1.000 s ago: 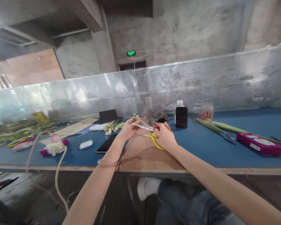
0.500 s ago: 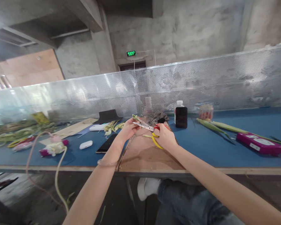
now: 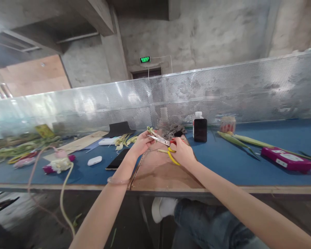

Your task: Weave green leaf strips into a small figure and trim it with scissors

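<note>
My right hand (image 3: 182, 150) grips scissors (image 3: 160, 139) with red and yellow handles, one yellow loop hanging below the fingers. The metal blades point left toward my left hand (image 3: 142, 143). Between the closed fingers of that hand is a small green and pale plant piece (image 3: 150, 130), and its tip stands up just above the blades. Whether the blades touch it I cannot tell. Both hands are over a brown board (image 3: 160, 173). Behind them lies a tangle of grey string (image 3: 172, 131). A pale stem (image 3: 162, 150) lies near the yellow handle.
A black phone (image 3: 200, 130) leans on a white-capped bottle (image 3: 198, 114). A jar (image 3: 227, 124), long leaves (image 3: 234, 142) and a magenta box (image 3: 286, 159) are on the right. Left are a tablet (image 3: 118, 159), a white case (image 3: 94, 160) and plant strips (image 3: 23, 147). A perforated metal screen (image 3: 106, 103) stands behind.
Almost nothing differs. Both hands, the scissors and the plant piece keep their places; the whole view shifts very slightly.
</note>
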{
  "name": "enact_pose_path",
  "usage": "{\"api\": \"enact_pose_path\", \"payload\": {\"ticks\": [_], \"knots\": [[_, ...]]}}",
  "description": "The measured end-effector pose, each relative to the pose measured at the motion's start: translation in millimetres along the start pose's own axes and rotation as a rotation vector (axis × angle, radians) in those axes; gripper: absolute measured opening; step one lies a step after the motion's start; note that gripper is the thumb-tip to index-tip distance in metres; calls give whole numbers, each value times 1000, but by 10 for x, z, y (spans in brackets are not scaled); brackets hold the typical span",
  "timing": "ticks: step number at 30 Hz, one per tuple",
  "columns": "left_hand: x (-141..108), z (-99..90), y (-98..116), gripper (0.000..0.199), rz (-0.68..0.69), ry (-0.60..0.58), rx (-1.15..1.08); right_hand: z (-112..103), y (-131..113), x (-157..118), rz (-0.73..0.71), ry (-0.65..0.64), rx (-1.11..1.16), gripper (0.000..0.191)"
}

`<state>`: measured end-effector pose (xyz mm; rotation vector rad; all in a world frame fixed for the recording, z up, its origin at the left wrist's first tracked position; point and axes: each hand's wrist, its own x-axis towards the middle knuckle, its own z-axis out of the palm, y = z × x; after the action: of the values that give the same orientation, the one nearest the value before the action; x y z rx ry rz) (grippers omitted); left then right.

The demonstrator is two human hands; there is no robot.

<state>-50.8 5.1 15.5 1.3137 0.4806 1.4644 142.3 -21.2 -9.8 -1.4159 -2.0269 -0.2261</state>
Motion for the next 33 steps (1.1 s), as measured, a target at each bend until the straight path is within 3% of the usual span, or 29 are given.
{"api": "enact_pose_path", "payload": {"ticks": [21,33], "knots": [[15,-9,0,22,20,11,11,10,-5,9,10,-12,-32,24],[26,-24,-3,25,41,-2,-10,12,2,29,30,7,83,25]]}}
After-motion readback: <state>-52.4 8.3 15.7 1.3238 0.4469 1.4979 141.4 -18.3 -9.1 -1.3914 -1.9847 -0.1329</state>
